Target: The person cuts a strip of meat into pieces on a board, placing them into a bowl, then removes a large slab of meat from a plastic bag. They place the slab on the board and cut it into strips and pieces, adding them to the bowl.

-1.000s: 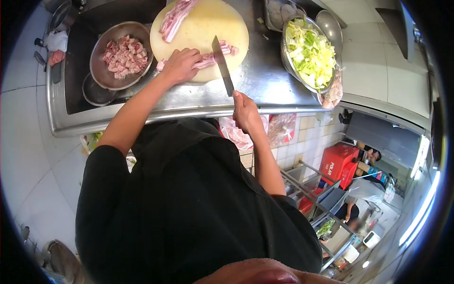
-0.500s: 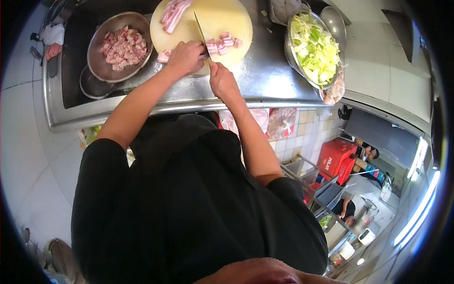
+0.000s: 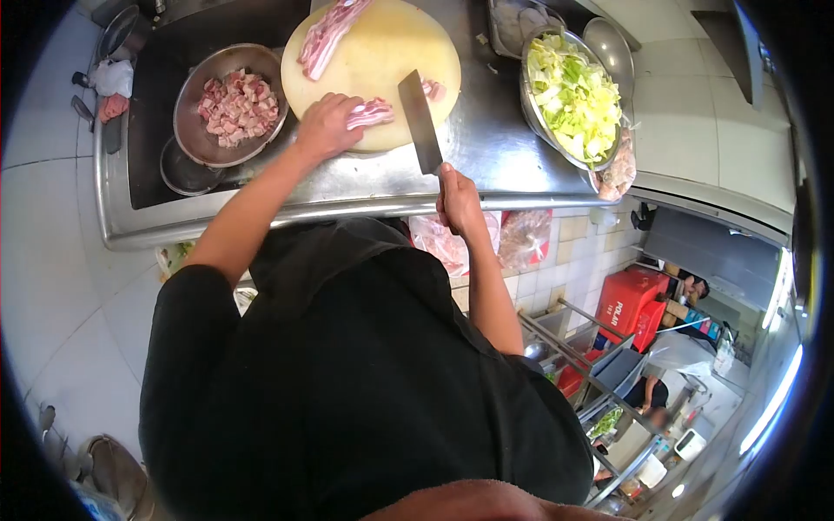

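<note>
My right hand [image 3: 460, 201] grips the handle of a cleaver [image 3: 420, 122], whose broad blade is raised and tilted over the right side of a round, pale yellow cutting board [image 3: 382, 61]. On the board's near left part, my left hand [image 3: 328, 127] closes over the left end of a strip of pork belly [image 3: 372, 113]; its right end sticks out past the fingers. A longer slab of pork belly [image 3: 334, 39] lies at the board's far left. Some cut pork pieces [image 3: 433, 89] show beside the blade, partly hidden by it.
Left of the board stands a metal bowl [image 3: 187, 130] of diced pork [image 3: 239, 107]. On the right is a bowl of chopped leafy greens [image 3: 573, 95], near another metal bowl [image 3: 610, 48]. Bagged meat [image 3: 524, 239] sits below the counter edge [image 3: 365, 206]. Another person [image 3: 647, 395] is in the background.
The cleaver has come away from the meat and swung right and toward me. My left hand has shifted slightly left and away from the blade, uncovering the strip's end.
</note>
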Demonstrator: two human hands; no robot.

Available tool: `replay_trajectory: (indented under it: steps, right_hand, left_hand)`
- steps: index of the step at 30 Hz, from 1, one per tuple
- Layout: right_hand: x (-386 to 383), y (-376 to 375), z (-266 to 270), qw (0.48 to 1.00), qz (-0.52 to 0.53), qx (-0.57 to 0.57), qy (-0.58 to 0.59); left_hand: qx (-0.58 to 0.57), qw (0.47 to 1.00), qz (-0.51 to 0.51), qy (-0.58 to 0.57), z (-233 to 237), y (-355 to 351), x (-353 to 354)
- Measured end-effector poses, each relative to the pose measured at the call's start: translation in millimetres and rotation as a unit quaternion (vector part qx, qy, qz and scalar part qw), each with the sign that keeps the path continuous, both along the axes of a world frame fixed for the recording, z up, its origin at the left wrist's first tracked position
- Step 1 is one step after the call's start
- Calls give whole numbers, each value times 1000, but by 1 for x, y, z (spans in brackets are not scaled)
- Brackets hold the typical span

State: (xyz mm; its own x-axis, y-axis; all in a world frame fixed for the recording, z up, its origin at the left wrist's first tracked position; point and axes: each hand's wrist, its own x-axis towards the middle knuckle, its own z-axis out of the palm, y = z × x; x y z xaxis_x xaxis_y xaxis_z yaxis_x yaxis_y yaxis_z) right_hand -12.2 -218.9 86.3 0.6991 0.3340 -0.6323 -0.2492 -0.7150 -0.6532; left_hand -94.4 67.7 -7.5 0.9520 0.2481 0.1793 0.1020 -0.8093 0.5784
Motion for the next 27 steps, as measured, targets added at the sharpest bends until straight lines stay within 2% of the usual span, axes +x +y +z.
replay_trajectory:
  steps: [4,7,10,11,13,14,19,22,24,27]
  right_hand:
    - [-3,15,13,1000,-7,26,-17]
    - [-14,14,27,1000,10,25,-16]
    - [-24,17,34,1000,27,0,10]
    - [-23,8,7,997,70,-23,-35]
    - [-28,12,25,998,56,-34,4]
    - [-31,14,32,998,52,-40,23]
    - [-35,9,40,977,151,-89,-121]
    - [-8,47,-12,963,192,-46,-182]
    - [10,80,-13,965,187,-69,-171]
    - [11,71,-16,981,140,-45,-129]
  left_hand:
    - [17,999,22,22,3,-27,14]
    - [83,993,48,-71,3,-29,12]
    - [-11,996,-47,-79,8,-23,16]
    - [-10,997,-53,-55,9,-22,19]
    - [-10,998,-65,-10,7,-23,28]
    - [-9,998,-63,-23,6,-23,30]
    - [-31,997,-67,-37,-4,-24,36]
    - [-39,995,-58,-64,-7,-26,38]
    - [-25,996,-66,-50,-5,-25,35]
    - [-17,996,-66,-65,-1,-22,32]
